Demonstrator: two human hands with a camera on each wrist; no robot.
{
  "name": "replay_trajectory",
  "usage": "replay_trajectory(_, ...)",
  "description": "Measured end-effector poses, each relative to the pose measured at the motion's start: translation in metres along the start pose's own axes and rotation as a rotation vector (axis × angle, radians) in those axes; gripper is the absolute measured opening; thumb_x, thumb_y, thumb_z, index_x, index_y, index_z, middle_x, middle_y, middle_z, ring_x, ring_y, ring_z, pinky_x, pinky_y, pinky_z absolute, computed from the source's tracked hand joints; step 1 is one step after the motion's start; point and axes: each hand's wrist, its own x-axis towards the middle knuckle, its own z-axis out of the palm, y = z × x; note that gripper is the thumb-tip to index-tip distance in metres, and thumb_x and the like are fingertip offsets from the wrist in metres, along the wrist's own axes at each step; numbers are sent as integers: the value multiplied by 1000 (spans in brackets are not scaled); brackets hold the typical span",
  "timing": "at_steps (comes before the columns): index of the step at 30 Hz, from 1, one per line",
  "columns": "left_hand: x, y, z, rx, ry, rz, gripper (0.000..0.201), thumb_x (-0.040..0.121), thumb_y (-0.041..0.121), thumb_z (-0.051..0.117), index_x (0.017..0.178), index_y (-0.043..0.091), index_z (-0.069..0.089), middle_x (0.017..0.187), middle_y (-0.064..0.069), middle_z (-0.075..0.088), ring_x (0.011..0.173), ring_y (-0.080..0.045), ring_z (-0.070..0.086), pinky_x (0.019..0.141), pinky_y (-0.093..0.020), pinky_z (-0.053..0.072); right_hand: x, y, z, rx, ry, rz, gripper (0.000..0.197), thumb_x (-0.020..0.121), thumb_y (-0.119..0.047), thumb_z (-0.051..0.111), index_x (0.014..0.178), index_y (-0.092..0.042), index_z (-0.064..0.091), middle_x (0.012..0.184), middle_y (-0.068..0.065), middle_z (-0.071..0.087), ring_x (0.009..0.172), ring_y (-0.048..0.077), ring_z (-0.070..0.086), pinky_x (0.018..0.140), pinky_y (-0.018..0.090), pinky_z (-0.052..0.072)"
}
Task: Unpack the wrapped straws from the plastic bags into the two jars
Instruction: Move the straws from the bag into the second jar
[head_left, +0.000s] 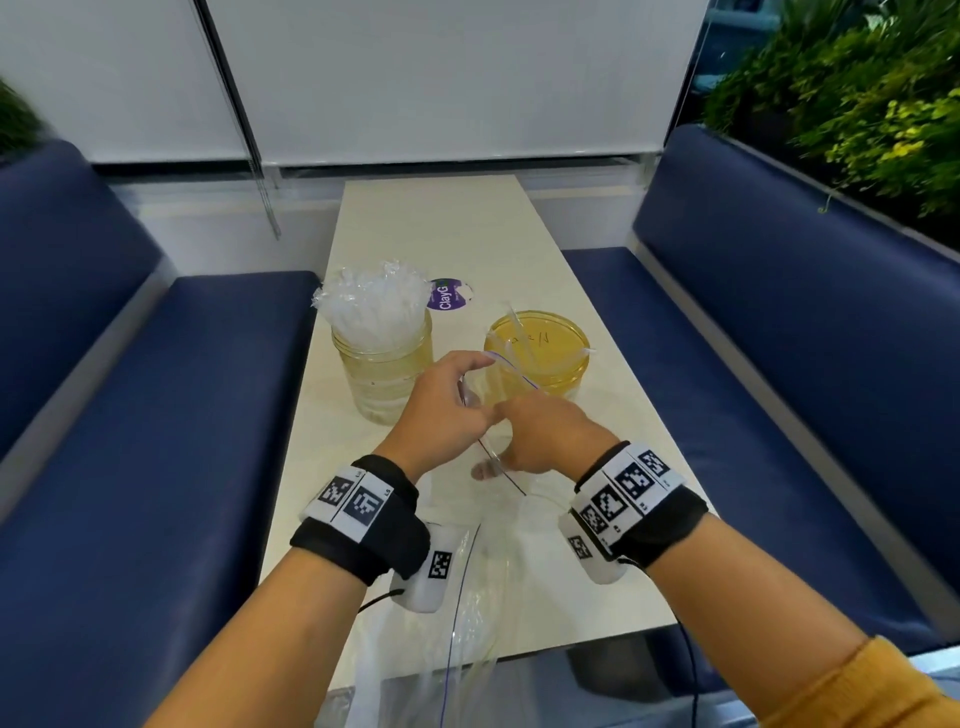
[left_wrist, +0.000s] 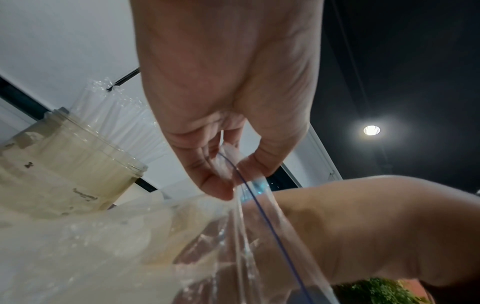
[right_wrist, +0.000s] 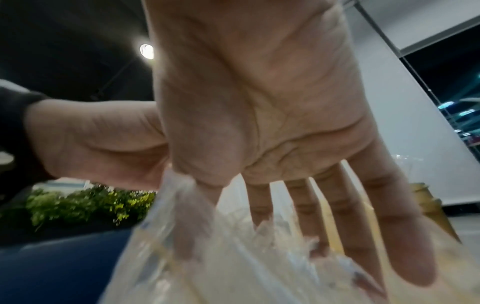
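Our left hand (head_left: 445, 400) pinches the blue-lined rim of the plastic bag (head_left: 483, 582) at center frame, thumb & fingers curled on it. Right hand (head_left: 545, 436) is just beside it w/ fingers spread straight down into the bag's mouth among the wrapped straws (right_wrist: 272, 257) (blurry in wrist view). Left jar (head_left: 383, 369) is packed w/ straws; yellow-tinted jar (head_left: 537, 358), right of it on the surface (head_left: 436, 228), holds a few.
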Motion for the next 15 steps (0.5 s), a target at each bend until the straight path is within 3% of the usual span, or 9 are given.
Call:
replay_trajectory(3,-1,0,1,-4,5,-9,61,75,-6,73,133,10,61,81,9,55,70,-18,58,77,-48,61,0,0,3,-86,44,-5,59,88,-57,65,141,-33,52,143,-1,52,133,26,48,100,38,43)
replay_trajectory(6,-3,0,0,5,12,7,58,78,-6,71,132,9,62,93,5,56,75,-13,57,77,-33,57,-1,0,5,-79,116,-30,42,96,-41,61,138,-35,57,137,0,57,125,26,55,95,35,46)
replay_trajectory(8,-3,-2,1,58,31,25,55,79,-4,69,131,11,62,113,1,61,88,-11,56,83,-24,48,-1,1,6,-35,110,-35,40,97,-35,62,136,-31,60,133,5,60,119,28,59,91,35,48)
replay_trajectory(11,-1,-7,3,163,40,48,58,77,6,75,132,15,60,134,4,59,122,-17,49,101,-29,40,-1,1,-1,84,106,-29,40,97,-30,63,136,-23,62,130,9,64,116,28,61,90,32,48)
replay_trajectory(15,3,-14,5,171,4,49,76,70,22,89,136,16,52,140,6,52,131,-13,41,104,-25,33,-10,2,-24,238,121,-29,43,95,-31,66,137,-21,62,144,5,55,131,22,51,100,27,42)
